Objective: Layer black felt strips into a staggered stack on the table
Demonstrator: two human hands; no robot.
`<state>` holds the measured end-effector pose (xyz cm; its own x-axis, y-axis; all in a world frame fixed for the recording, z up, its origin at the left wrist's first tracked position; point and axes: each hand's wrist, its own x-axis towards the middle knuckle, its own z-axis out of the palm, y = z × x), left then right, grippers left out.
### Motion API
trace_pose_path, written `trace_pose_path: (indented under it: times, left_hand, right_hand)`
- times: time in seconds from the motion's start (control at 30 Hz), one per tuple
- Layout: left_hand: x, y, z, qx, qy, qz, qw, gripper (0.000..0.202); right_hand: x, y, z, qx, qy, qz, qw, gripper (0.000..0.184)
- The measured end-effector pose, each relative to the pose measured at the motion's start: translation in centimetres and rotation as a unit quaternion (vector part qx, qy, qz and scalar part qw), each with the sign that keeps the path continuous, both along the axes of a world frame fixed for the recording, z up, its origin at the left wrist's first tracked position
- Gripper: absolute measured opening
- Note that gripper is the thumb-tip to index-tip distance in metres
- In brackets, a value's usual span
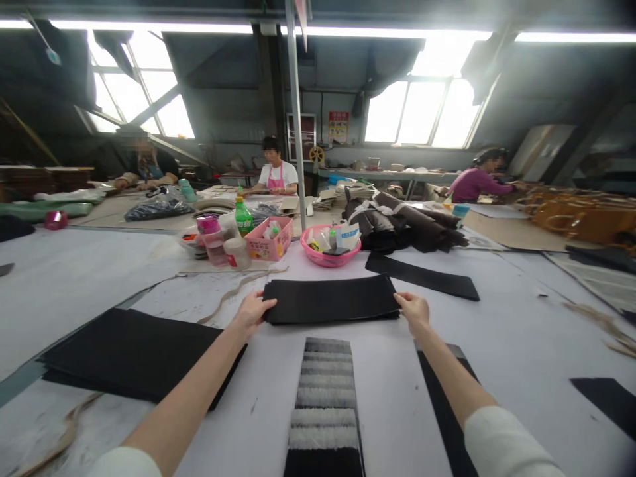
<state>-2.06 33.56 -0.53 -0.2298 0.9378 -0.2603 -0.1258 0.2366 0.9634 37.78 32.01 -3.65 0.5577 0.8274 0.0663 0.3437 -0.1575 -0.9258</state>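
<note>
Between my two hands is a stack of black rectangular sheets (330,298), held by its short ends over the white table (387,384). My left hand (252,311) pinches the left end, thumb on top. At the opposite end, my right hand (413,310) grips the right edge. Below the stack lies an overlapping row of black strips (325,404) with greyish-white bands across them. A larger pile of black sheets (144,354) rests under and beside my left forearm. Another black strip (444,404) is partly covered by my right forearm.
Past the stack stand a pink basket (330,258), a pink box (271,240), a green bottle (243,217) and jars. A black strip (422,276) and dark rolled material (407,222) lie at the back right. Three people sit at work farther off.
</note>
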Motion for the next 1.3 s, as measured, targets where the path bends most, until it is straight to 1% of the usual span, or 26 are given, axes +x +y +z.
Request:
trace_pose_path:
  times: [0.07,0.1,0.17,0.23,0.3,0.4,0.47,0.53,0.6,0.63,0.7,0.73,0.77,0.83,0.9,0.93,1.0,1.07,1.1,1.17,1.23,1.3]
  left_hand:
    - [0.4,0.2,-2.0,-0.026,0.025,-0.013,0.999,0.040]
    - [0.5,0.2,-2.8,-0.030,0.036,-0.016,0.999,0.039]
    - [0.5,0.3,-3.6,-0.022,0.055,-0.015,0.998,0.036]
    - [0.3,0.8,-3.6,0.000,0.074,-0.014,0.997,0.033]
    - [0.1,1.6,-3.3,0.024,0.098,-0.015,0.995,0.032]
    - [0.0,2.6,-3.2,0.043,0.160,-0.007,0.986,0.034]
    - [0.1,2.6,-3.4,0.054,0.225,0.012,0.973,0.039]
    - [0.4,1.7,-3.6,0.081,0.291,0.017,0.953,0.041]
    - [1.0,-0.3,-3.7,0.112,0.338,-0.005,0.935,0.039]
    - [1.3,-1.6,-3.7,0.129,0.355,-0.028,0.925,0.037]
    - [2.1,-5.0,-3.4,0.166,0.388,-0.095,0.902,0.032]
    - [2.5,-7.0,-3.2,0.199,0.418,-0.146,0.874,0.029]
    - [2.9,-9.0,-3.0,0.224,0.442,-0.191,0.847,0.026]
    - [3.6,-13.1,-2.6,0.242,0.464,-0.255,0.813,0.023]
    - [4.2,-17.0,-2.4,0.243,0.471,-0.289,0.797,0.022]
    - [4.5,-18.8,-2.4,0.243,0.475,-0.301,0.790,0.022]
    - [5.1,-22.1,-2.8,0.253,0.481,-0.320,0.776,0.021]
    - [5.5,-24.9,-3.5,0.272,0.488,-0.328,0.761,0.020]
    - [5.7,-26.1,-3.9,0.287,0.492,-0.329,0.753,0.020]
    - [5.9,-28.1,-4.9,0.329,0.506,-0.312,0.734,0.020]
    - [5.9,-29.3,-5.7,0.370,0.518,-0.285,0.716,0.026]
    - [5.8,-29.9,-6.3,0.389,0.524,-0.268,0.708,0.029]
  right_hand:
    - [0.2,0.7,-1.6,-0.035,-0.051,-0.015,0.998,0.014]
    - [0.3,0.9,-2.2,-0.050,-0.074,-0.019,0.996,0.012]
    - [0.8,1.4,-3.1,-0.074,-0.111,-0.026,0.991,0.010]
    - [1.3,2.0,-3.6,-0.090,-0.141,-0.031,0.985,0.013]
    - [1.5,2.6,-4.0,-0.100,-0.162,-0.034,0.981,0.018]
    - [1.3,3.2,-4.4,-0.120,-0.180,-0.036,0.976,0.019]
    - [1.0,3.2,-4.5,-0.133,-0.194,-0.041,0.971,0.017]
    - [0.6,2.8,-4.4,-0.135,-0.211,-0.047,0.967,0.018]
    - [0.3,2.0,-4.0,-0.127,-0.227,-0.046,0.965,0.025]
    - [0.1,1.4,-3.7,-0.120,-0.232,-0.039,0.964,0.027]
    - [-0.7,-0.3,-3.1,-0.105,-0.238,0.000,0.966,0.029]
    - [-1.3,-1.5,-2.9,-0.097,-0.237,0.032,0.966,0.028]
    - [-2.0,-3.0,-2.6,-0.091,-0.234,0.071,0.965,0.026]
    - [-3.9,-6.9,-2.1,-0.081,-0.222,0.158,0.959,0.021]
    - [-5.8,-11.4,-1.4,-0.078,-0.205,0.253,0.942,0.019]
    - [-6.6,-13.8,-1.0,-0.082,-0.205,0.285,0.933,0.018]
    - [-7.5,-18.2,-0.3,-0.105,-0.236,0.320,0.911,0.017]
    - [-7.2,-21.8,0.2,-0.133,-0.289,0.318,0.893,0.017]
    - [-6.6,-23.3,0.4,-0.142,-0.321,0.301,0.887,0.016]
    - [-4.7,-25.9,0.4,-0.159,-0.386,0.250,0.874,0.016]
    - [-2.4,-28.0,0.2,-0.179,-0.434,0.202,0.860,0.020]
    - [-0.8,-29.8,-0.2,-0.196,-0.457,0.182,0.848,0.028]
